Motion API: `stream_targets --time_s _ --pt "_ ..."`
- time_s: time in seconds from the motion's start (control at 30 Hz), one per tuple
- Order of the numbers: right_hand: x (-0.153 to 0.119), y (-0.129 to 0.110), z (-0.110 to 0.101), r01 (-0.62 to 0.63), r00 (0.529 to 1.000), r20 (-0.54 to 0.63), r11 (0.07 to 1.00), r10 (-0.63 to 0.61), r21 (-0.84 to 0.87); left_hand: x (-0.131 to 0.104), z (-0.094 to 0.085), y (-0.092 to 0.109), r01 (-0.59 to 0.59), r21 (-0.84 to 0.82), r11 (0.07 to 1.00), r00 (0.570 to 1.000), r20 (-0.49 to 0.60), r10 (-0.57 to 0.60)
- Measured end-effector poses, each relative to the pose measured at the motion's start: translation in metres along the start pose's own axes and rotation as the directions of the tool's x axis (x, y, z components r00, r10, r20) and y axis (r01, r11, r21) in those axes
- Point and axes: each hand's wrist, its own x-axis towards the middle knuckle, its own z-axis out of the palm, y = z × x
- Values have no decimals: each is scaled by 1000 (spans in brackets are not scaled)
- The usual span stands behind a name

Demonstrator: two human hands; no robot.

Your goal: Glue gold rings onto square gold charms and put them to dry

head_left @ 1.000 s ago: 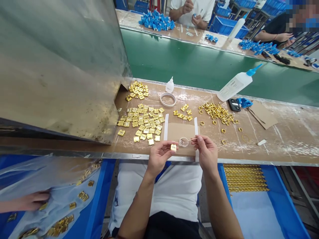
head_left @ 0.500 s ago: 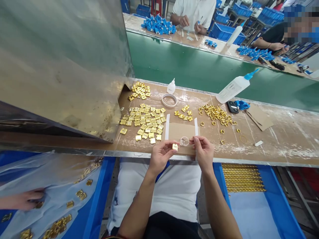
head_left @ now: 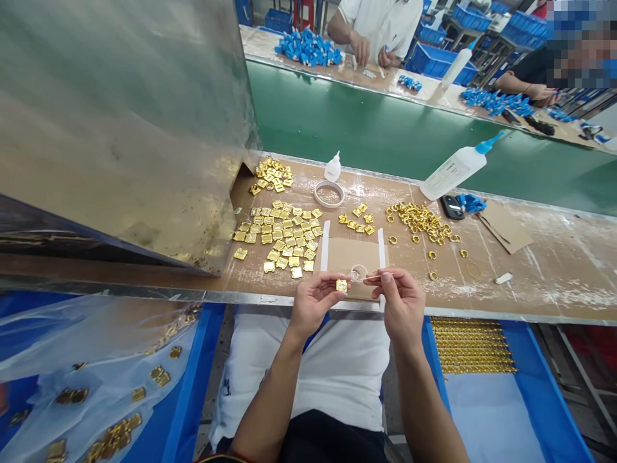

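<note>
My left hand (head_left: 313, 299) pinches a small square gold piece (head_left: 342, 285) between thumb and fingertips, just over the table's front edge. In my right hand (head_left: 402, 302) is a thin pale stick (head_left: 378, 276), lying nearly level and pointing left. Close to its tip, between both hands, sits a small clear round dish (head_left: 358, 270) on a cardboard sheet (head_left: 349, 252). What is on the stick's tip is too small to make out. Many similar gold squares (head_left: 287, 233) are spread to the left, and a heap of gold rings (head_left: 424, 222) lies to the right.
A tape roll (head_left: 329, 194), small white bottle (head_left: 333, 167) and larger blue-capped bottle (head_left: 456, 172) stand behind. A metal housing (head_left: 120, 128) blocks the left. Blue bins flank my lap, the right one with gold rows (head_left: 475, 345). Two people work across the green divider (head_left: 337, 116).
My right hand has drawn slightly right and down with the stick, away from the dish. My left hand still holds the gold piece. Another person's hand at lower left has almost left the view.
</note>
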Motion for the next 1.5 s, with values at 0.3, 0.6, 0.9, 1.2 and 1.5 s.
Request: stream_targets --time_s 0.3,0.6,0.9,1.2,1.5 --pt "-19 -29 23 37 998 57 999 -38 26 -6 6 15 -101 -19 995 995 2 101" --pt "-30 -43 27 77 995 66 997 -79 22 -21 8 25 -151 -20 988 988 -22 151" --pt "-37 -44 28 124 990 67 992 -124 -5 -28 8 32 -139 17 990 990 -20 139" --pt "-40 -44 27 158 984 78 987 -157 1 -30 9 34 -129 25 991 991 -40 130" --pt "-39 -44 29 155 986 59 988 -153 -20 -30 10 34 -127 45 991 990 -48 129"
